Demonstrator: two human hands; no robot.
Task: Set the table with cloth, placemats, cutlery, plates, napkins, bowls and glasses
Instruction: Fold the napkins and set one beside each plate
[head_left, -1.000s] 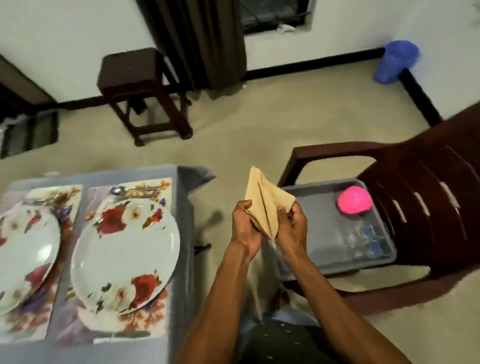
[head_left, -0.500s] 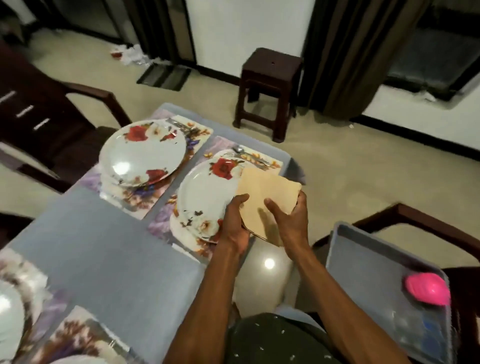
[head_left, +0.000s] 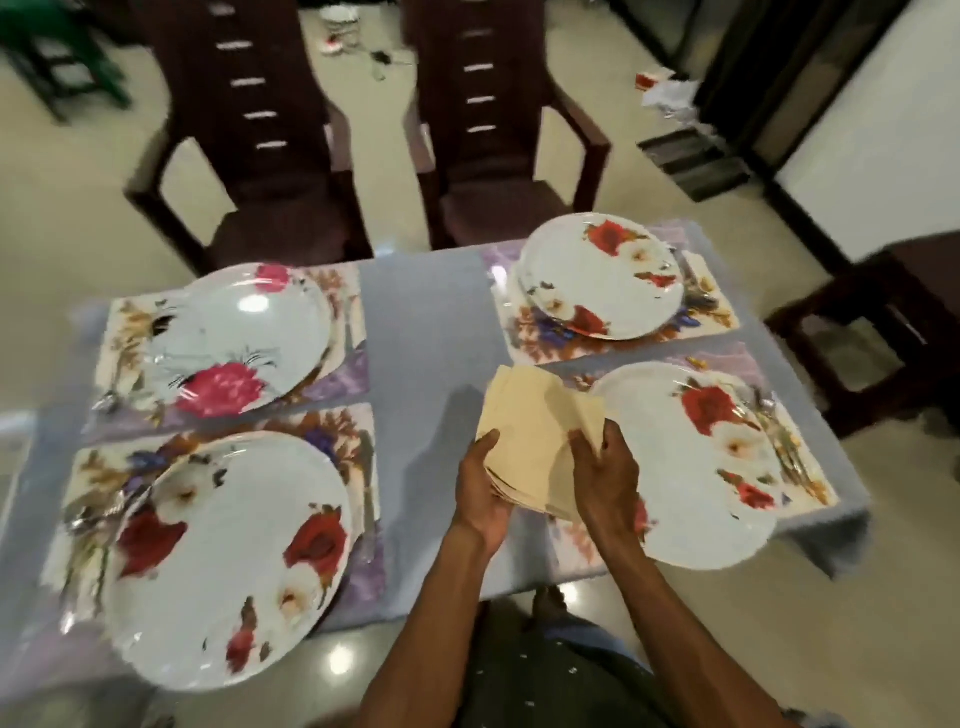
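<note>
— What is each grip doing?

— The left hand (head_left: 480, 493) holds a stack of tan napkins (head_left: 535, 431) from below and at its left edge, thumb on top and fingers curled under. The right hand (head_left: 605, 467) pinches the top napkin at the stack's right side, lifting a fold.

— Where are the napkins?

— Above the counter, over the near right placemat (head_left: 800, 431), overlapping the left rim of the near right plate (head_left: 691, 488).

— What else lies on the counter?

— A grey cloth (head_left: 421, 338) covers it. Four floral placemats each carry a flowered white plate: far right plate (head_left: 602, 275), far left plate (head_left: 234, 338), near left plate (head_left: 228, 556). Cutlery (head_left: 366, 499) lies just beside the near left plate.

— Beyond it?

— Two dark chairs (head_left: 260, 130) stand at the far side, and a dark stool (head_left: 872, 322) at the right.
</note>
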